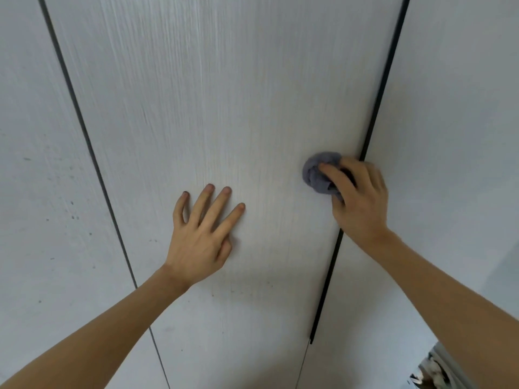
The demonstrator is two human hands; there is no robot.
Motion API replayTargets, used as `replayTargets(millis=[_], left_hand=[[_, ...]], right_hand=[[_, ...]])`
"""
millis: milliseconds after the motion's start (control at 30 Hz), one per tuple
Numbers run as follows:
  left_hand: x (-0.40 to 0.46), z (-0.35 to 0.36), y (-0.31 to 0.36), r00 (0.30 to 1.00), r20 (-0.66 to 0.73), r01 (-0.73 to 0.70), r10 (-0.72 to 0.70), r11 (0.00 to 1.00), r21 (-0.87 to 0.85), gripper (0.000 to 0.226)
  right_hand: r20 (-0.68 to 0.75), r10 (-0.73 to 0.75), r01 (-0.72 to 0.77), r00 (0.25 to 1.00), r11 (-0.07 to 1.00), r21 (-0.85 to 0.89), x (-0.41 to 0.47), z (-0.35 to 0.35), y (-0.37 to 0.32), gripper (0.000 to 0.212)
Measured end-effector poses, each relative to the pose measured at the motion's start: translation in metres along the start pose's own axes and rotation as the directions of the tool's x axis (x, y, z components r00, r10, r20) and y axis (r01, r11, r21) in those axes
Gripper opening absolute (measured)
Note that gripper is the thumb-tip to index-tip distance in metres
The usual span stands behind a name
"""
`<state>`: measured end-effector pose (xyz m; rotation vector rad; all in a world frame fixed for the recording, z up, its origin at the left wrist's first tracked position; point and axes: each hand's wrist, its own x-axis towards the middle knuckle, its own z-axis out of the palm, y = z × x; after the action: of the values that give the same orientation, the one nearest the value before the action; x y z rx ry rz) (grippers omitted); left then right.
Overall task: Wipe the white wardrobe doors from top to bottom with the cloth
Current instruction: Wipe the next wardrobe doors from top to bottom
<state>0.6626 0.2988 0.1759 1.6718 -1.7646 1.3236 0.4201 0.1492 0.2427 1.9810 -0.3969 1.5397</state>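
A white wardrobe door with a faint wood grain fills the middle of the view. My right hand grips a bunched grey cloth and presses it against the door's right side, close to the black edge strip. My left hand lies flat on the same door with its fingers spread, lower and to the left of the cloth. It holds nothing.
Another white door on the left carries small dark specks, and a dark gap separates it from the middle one. A third white panel stands to the right. Some cluttered items show at the bottom right corner.
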Motion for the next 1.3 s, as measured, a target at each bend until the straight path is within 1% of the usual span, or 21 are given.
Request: replayTargets(millis=[33, 100, 167, 200, 233, 267, 300, 400, 467, 500, 600, 667, 700, 767, 833, 867, 967, 1033, 1133, 1200, 1300], left_hand=[[0.000, 0.000, 0.002, 1.000, -0.003, 0.009, -0.009, 1.000, -0.007, 0.050], [0.001, -0.001, 0.005, 1.000, -0.008, 0.026, -0.026, 1.000, -0.013, 0.049], [0.001, -0.001, 0.005, 0.999, -0.011, 0.031, -0.031, 0.999, -0.009, 0.048], [0.001, -0.001, 0.006, 0.999, -0.010, 0.031, -0.031, 0.999, -0.006, 0.047], [0.001, -0.001, 0.006, 0.999, -0.011, 0.032, -0.032, 0.999, -0.004, 0.047], [0.002, 0.000, 0.006, 0.999, -0.017, 0.035, -0.035, 0.999, -0.001, 0.047], [0.002, 0.001, 0.007, 0.999, -0.023, 0.038, -0.038, 0.999, 0.002, 0.047], [0.003, 0.003, 0.007, 0.998, -0.030, 0.047, -0.047, 0.999, -0.001, 0.049], [0.006, 0.004, 0.009, 0.998, -0.030, 0.058, -0.058, 0.998, 0.009, 0.050], [0.006, 0.003, 0.012, 0.997, -0.023, 0.072, -0.071, 0.997, 0.011, 0.050], [0.005, 0.000, 0.022, 0.993, -0.002, 0.122, -0.122, 0.993, 0.003, 0.047], [0.005, -0.002, 0.025, 0.988, 0.008, 0.151, -0.151, 0.988, 0.001, 0.047], [0.004, -0.003, 0.026, 0.986, 0.012, 0.163, -0.163, 0.987, -0.001, 0.047], [-0.001, -0.005, 0.029, 0.985, 0.025, 0.172, -0.172, 0.985, -0.010, 0.049], [-0.012, -0.005, 0.036, 0.985, 0.049, 0.165, -0.165, 0.986, -0.014, 0.052], [-0.018, -0.004, 0.039, 0.985, 0.066, 0.160, -0.158, 0.987, -0.019, 0.053], [-0.033, -0.001, 0.042, 0.980, 0.117, 0.163, -0.160, 0.986, -0.024, 0.054], [-0.041, 0.001, 0.041, 0.975, 0.144, 0.176, -0.170, 0.984, -0.034, 0.054], [-0.047, 0.004, 0.040, 0.969, 0.160, 0.199, -0.189, 0.979, -0.050, 0.053], [-0.050, 0.006, 0.041, 0.965, 0.154, 0.222, -0.210, 0.973, -0.066, 0.053], [-0.061, 0.011, 0.043, 0.967, 0.147, 0.220, -0.206, 0.972, -0.085, 0.054]], right_hand=[[0.019, 0.004, -0.004, 1.000, 1.000, 0.000, -0.018, 0.001, -0.006, 0.035], [0.136, -0.119, 0.124, 0.984, 0.992, -0.031, -0.063, -0.001, -0.015, 0.028], [0.332, -0.291, 0.311, 0.897, 0.950, -0.007, -0.100, -0.009, -0.021, 0.034], [0.398, -0.345, 0.364, 0.850, 0.931, 0.029, -0.109, -0.012, -0.021, 0.040], [0.418, -0.368, 0.381, 0.831, 0.923, 0.057, -0.110, -0.014, -0.020, 0.043], [0.400, -0.375, 0.383, 0.836, 0.922, 0.062, -0.103, -0.014, -0.018, 0.043], [0.356, -0.365, 0.375, 0.860, 0.926, 0.045, -0.091, -0.013, -0.015, 0.040], [0.122, -0.276, 0.284, 0.953, 0.957, -0.053, -0.039, -0.009, 0.004, 0.026], [0.032, -0.214, 0.216, 0.976, 0.973, -0.079, -0.011, -0.009, 0.018, 0.035], [0.024, -0.189, 0.190, 0.982, 0.979, -0.075, -0.005, -0.010, 0.020, 0.039], [0.045, -0.123, 0.126, 0.991, 0.990, -0.070, -0.026, -0.007, 0.009, 0.042], [0.136, -0.174, 0.183, 0.975, 0.981, -0.057, -0.065, -0.007, -0.002, 0.035], [0.211, -0.230, 0.243, 0.950, 0.969, -0.038, -0.087, -0.008, -0.007, 0.031], [0.381, -0.329, 0.344, 0.864, 0.938, 0.028, -0.129, -0.009, -0.019, 0.034], [0.495, -0.348, 0.348, 0.796, 0.932, 0.096, -0.157, -0.006, -0.031, 0.032], [0.513, -0.336, 0.328, 0.790, 0.938, 0.109, -0.162, -0.005, -0.034, 0.031], [0.395, -0.276, 0.245, 0.876, 0.961, 0.127, -0.145, -0.004, -0.033, 0.034], [0.278, -0.149, 0.120, 0.949, 0.986, 0.119, -0.115, -0.006, -0.026, 0.033], [0.193, 0.043, -0.065, 0.980, 0.992, 0.110, -0.085, -0.003, -0.024, 0.041], [0.204, 0.070, -0.091, 0.977, 0.991, 0.096, -0.092, 0.000, -0.033, 0.042], [0.364, -0.074, 0.051, 0.928, 0.996, 0.074, -0.152, 0.004, -0.058, 0.041]])
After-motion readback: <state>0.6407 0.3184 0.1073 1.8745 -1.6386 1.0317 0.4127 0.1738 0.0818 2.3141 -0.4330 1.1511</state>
